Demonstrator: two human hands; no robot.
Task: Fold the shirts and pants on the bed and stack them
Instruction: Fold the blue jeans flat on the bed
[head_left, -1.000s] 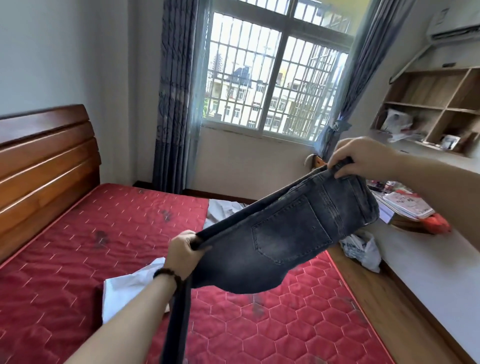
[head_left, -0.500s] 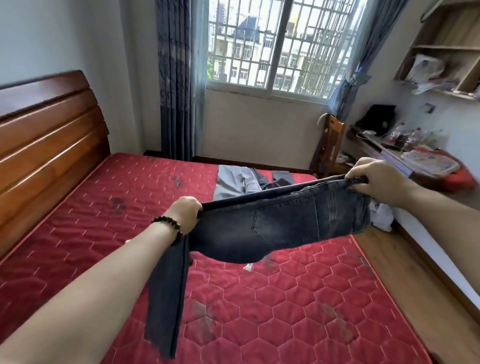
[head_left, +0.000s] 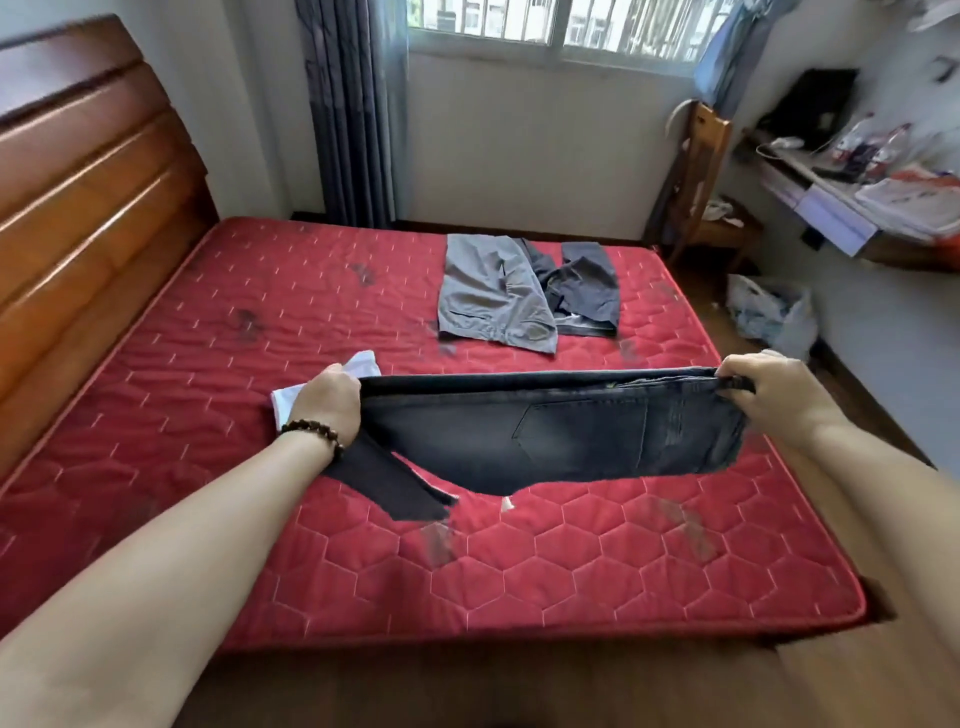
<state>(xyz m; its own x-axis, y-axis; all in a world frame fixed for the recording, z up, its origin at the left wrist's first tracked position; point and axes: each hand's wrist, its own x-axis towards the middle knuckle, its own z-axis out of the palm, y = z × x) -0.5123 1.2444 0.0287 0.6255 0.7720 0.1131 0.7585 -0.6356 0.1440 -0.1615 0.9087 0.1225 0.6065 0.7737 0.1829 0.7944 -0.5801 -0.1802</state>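
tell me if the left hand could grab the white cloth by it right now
Probably not yet: the left hand grips the dark denim jeans, though the white cloth lies right beside it, uncovered.

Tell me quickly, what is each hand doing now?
Left hand: grips one end of the dark jeans.
Right hand: grips the jeans' other end.

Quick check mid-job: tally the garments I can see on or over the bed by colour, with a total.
Dark denim: 1, the jeans held between the left hand and right hand
Grey: 1, the grey pants
Dark navy or black: 1, the dark garment
White: 1, the white garment
Total: 4
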